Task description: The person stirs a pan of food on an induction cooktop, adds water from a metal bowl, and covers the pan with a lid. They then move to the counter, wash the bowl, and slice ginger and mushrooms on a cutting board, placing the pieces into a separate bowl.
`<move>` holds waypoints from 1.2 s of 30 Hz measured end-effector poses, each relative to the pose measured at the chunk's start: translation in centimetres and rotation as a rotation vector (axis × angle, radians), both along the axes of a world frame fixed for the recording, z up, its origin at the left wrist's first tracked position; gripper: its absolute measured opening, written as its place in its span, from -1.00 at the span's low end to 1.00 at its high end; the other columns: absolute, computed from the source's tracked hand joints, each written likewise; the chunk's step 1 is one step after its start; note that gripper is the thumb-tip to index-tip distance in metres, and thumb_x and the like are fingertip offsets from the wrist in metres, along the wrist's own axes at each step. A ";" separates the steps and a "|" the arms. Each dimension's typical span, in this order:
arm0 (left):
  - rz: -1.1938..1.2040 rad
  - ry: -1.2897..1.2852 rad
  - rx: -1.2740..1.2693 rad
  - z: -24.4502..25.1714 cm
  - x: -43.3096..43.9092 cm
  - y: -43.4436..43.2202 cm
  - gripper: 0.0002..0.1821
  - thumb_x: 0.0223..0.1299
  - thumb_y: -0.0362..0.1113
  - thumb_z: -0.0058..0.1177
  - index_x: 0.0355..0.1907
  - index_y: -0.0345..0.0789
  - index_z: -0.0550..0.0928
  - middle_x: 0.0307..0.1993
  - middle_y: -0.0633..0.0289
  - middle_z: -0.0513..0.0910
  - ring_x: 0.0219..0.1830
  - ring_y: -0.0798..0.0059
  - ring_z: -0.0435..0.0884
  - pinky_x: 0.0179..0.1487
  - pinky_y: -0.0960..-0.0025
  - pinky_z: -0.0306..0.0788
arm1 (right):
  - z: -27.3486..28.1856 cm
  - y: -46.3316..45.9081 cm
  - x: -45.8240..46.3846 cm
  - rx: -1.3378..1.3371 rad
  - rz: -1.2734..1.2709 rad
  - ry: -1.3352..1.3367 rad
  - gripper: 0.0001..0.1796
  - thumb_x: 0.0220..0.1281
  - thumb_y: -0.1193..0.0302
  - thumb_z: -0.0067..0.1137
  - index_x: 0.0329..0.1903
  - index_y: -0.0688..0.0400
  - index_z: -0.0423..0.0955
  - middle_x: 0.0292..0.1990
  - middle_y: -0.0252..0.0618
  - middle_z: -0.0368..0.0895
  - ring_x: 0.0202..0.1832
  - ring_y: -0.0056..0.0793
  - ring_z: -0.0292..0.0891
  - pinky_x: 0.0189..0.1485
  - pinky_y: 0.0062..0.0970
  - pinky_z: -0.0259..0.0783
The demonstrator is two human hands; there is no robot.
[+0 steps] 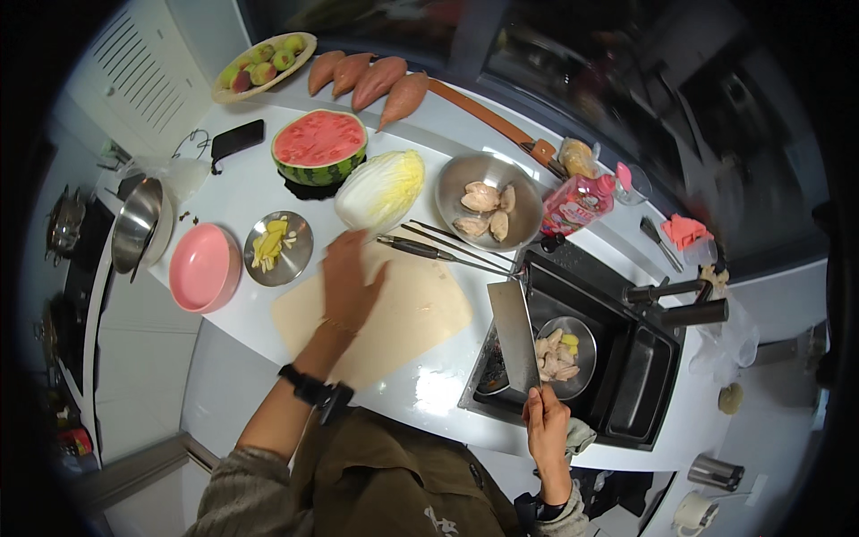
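Note:
My right hand (547,426) grips the handle of a cleaver (513,335). Its broad blade is raised over the left edge of the black sink (654,382). Over a beige cutting board (409,329) my left hand (350,278) is spread, thumb apart and holding nothing. Its fingertips are close to the base of a napa cabbage (382,191); whether they touch it I cannot tell. Left of that hand, a small metal plate (300,258) carries sliced ginger (270,241) and pale pieces. Inside the sink, a metal bowl (587,376) contains meat pieces (557,356) and ginger.
A steel bowl (456,181) with several meat pieces stands behind long chopsticks (429,231) and a black-handled tool (409,246). Half a watermelon (319,141) sits beside the cabbage. A pink bowl (205,268) is at left, a pink bottle (577,201) by the sink, under the faucet's (691,312) side.

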State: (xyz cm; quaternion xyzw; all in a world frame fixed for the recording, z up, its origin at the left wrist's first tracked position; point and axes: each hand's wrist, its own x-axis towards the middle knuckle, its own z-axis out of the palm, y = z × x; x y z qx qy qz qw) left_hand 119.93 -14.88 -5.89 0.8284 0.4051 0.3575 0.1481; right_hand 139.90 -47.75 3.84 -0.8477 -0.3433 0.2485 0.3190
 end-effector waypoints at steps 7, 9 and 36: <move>-0.014 0.244 -0.133 -6.2 -6.4 -1.2 -0.36 0.15 -0.33 0.38 0.32 -0.25 0.51 0.07 0.02 0.49 0.08 0.01 0.49 0.16 0.04 0.46 | -0.5 1.2 -1.0 -0.023 0.040 0.010 -0.67 0.64 0.35 0.02 -0.32 0.29 0.43 -0.60 -0.07 0.48 -0.57 -0.20 0.48 -0.43 -0.23 0.35; -0.134 0.174 -0.168 -6.5 -5.9 -2.6 -0.39 0.15 -0.39 0.34 0.30 -0.25 0.53 0.06 0.04 0.50 0.08 0.01 0.49 0.18 0.03 0.46 | -0.3 1.8 -1.7 -0.029 0.083 0.014 -0.70 0.63 0.35 0.03 -0.29 0.28 0.45 -0.55 0.02 0.52 -0.53 0.01 0.49 -0.40 -0.19 0.36; -0.333 -0.139 -0.060 -7.0 -7.1 -6.5 -0.86 0.17 -0.42 0.32 -0.19 -0.30 0.75 -0.08 0.27 0.72 -0.02 0.31 0.67 0.03 0.32 0.62 | -2.3 10.1 -5.3 -0.158 0.679 -0.376 -0.83 0.55 0.45 0.09 -0.09 0.33 0.55 -0.43 0.26 0.60 -0.36 0.30 0.59 -0.31 0.03 0.48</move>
